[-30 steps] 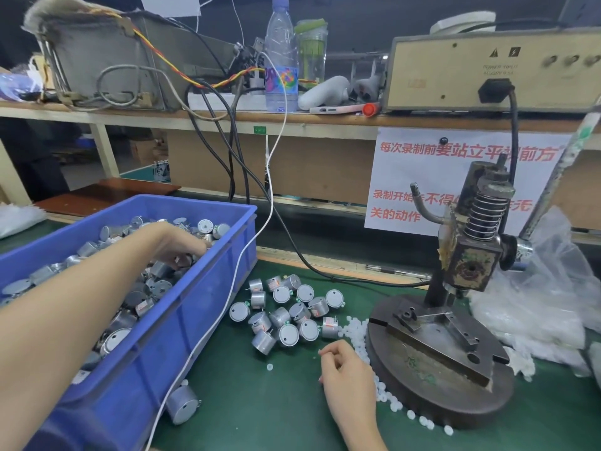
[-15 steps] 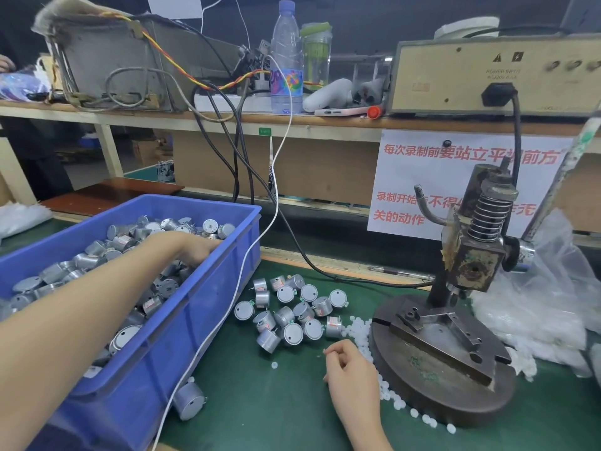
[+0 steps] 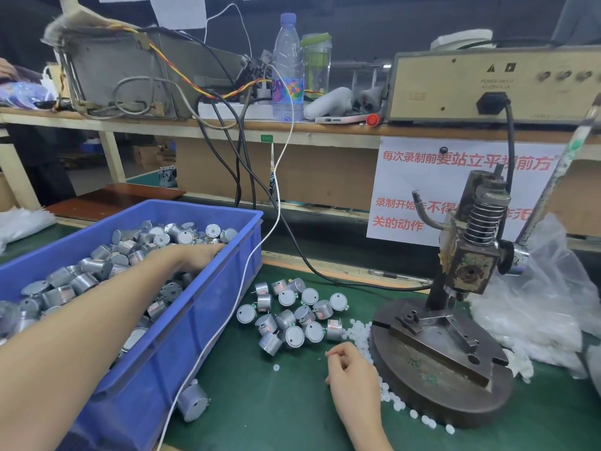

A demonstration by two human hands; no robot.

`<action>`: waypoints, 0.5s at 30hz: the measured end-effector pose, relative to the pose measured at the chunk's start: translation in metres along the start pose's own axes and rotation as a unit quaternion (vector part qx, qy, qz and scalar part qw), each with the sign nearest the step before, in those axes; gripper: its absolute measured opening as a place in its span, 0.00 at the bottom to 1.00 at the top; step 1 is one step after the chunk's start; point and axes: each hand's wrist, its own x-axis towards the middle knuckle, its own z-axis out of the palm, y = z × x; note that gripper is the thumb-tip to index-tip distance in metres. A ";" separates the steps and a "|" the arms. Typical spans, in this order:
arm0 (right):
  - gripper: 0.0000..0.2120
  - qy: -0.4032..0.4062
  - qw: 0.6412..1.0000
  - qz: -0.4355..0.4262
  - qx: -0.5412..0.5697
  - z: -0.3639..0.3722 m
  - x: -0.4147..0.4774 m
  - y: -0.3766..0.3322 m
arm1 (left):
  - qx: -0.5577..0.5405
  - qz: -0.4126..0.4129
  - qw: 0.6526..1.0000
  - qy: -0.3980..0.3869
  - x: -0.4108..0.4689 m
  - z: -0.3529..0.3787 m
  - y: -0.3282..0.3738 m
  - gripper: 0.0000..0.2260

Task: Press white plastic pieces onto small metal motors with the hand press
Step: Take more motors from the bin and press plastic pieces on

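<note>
Small metal motors [image 3: 94,281] fill the blue bin [image 3: 208,320] at the left, and a second loose cluster of motors [image 3: 292,317] lies on the green mat [image 3: 276,411] between the bin and the hand press [image 3: 468,265]. This looks like a staging pile, kept within easy reach of the press. The white plastic pieces [image 3: 359,333] are strewn along the left edge of the press's round base [image 3: 439,402], again close to where they are needed.

The left hand [image 3: 198,255] reaches into the far end of the bin with its fingers down among the motors, probably picking one out, though I cannot tell whether it grips anything. The right hand [image 3: 351,369] rests on the mat just beside the pieces, fingers curled and tips drawn together. Whether a piece sits between them is too small to tell.

Nothing stands under the ram. A white cable [image 3: 247,281] trails over the bin's rim, and crumpled plastic bags [image 3: 546,304] lie at the right. On the far shelf [image 3: 195,126] stand a water bottle [image 3: 287,66] and electrical boxes, with a paper notice [image 3: 422,177] hanging below.
</note>
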 end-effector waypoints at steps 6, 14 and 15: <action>0.08 0.003 1.000 -0.001 -0.013 0.000 0.002 0.000 | -0.018 -0.027 0.998 -0.052 -0.007 -0.005 0.008 0.33; 0.08 0.007 1.000 -0.004 -0.011 0.000 0.001 0.000 | -0.061 -0.053 0.989 -0.120 -0.020 -0.013 0.017 0.39; 0.08 0.007 1.000 -0.005 -0.010 0.000 0.001 0.000 | -0.073 -0.055 0.988 -0.121 -0.019 -0.012 0.015 0.38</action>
